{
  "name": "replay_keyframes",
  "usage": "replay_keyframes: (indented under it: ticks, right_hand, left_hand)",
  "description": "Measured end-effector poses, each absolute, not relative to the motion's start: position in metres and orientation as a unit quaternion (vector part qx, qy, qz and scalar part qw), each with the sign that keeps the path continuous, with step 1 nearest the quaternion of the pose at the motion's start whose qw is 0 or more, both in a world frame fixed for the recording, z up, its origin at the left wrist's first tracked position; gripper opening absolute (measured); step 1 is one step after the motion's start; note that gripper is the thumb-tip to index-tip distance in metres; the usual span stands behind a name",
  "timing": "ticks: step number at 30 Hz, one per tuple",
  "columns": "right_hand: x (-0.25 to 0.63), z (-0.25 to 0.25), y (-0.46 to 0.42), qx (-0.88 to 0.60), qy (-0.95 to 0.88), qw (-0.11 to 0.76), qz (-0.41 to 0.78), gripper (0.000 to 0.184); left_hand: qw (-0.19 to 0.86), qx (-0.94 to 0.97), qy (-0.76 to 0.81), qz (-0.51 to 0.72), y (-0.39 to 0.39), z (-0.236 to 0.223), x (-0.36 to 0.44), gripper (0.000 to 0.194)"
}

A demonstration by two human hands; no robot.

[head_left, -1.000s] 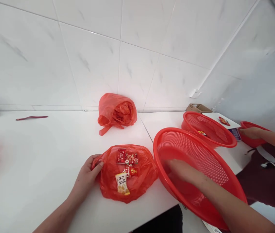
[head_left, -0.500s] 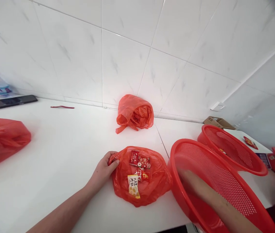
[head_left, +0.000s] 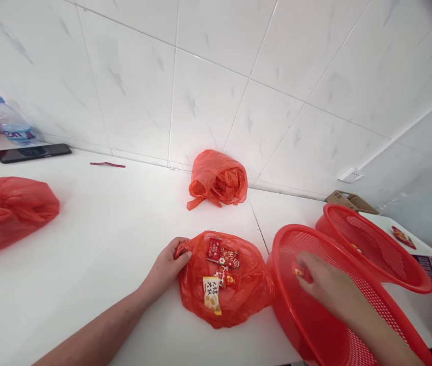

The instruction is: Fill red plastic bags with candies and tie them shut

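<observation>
My left hand (head_left: 172, 262) pinches the left rim of an opened red plastic bag (head_left: 244, 305) on the white table. Inside the bag lie several small snack packets: red packets (head_left: 229, 256) toward the back and a cream-and-yellow packet (head_left: 212, 295) at the front. To the right, my right hand (head_left: 320, 277) is inside a red perforated basket (head_left: 290, 297), its fingers closed on a small red snack packet (head_left: 300, 272). The basket's near wall stands against the bag's right side.
A rolled bundle of red bags (head_left: 218, 178) sits by the wall. At left are a filled red bag (head_left: 13, 213), a phone (head_left: 33, 152), a bottle (head_left: 12, 122) and a red strip (head_left: 107, 164). Behind the near basket is another red basket (head_left: 376, 249), with a cardboard box (head_left: 349, 201) beyond.
My right hand has risen from low in the basket and now shows a red packet in its fingers. The left hand keeps its hold on the bag. The view has shifted slightly left.
</observation>
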State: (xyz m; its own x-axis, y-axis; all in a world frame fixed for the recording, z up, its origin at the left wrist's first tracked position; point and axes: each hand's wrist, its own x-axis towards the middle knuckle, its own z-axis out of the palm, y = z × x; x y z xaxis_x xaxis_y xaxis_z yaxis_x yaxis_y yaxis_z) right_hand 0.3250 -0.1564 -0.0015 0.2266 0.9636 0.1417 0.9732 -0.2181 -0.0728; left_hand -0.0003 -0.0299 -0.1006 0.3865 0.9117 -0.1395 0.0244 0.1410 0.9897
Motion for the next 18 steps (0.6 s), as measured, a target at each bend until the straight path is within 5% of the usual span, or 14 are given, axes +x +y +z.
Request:
replay_keyframes:
  ticks: [8,14,18]
  right_hand:
    - [0.217,0.011,-0.169,-0.607,-0.773,0.176,-0.061,0.011]
    - [0.188,-0.035,-0.152,-0.699,-0.658,0.271,-0.068,0.042]
    - [0.183,-0.078,-0.171,-0.716,-0.584,0.380,0.035,0.037]
  left_hand:
    - [0.623,0.555,0.426,0.350,-0.030,-0.100,0.001,0.028]
    - [0.628,0.550,0.423,0.353,-0.029,-0.099,0.000,0.026]
    - [0.626,0.555,0.419,0.352,-0.028,-0.099,0.000,0.026]
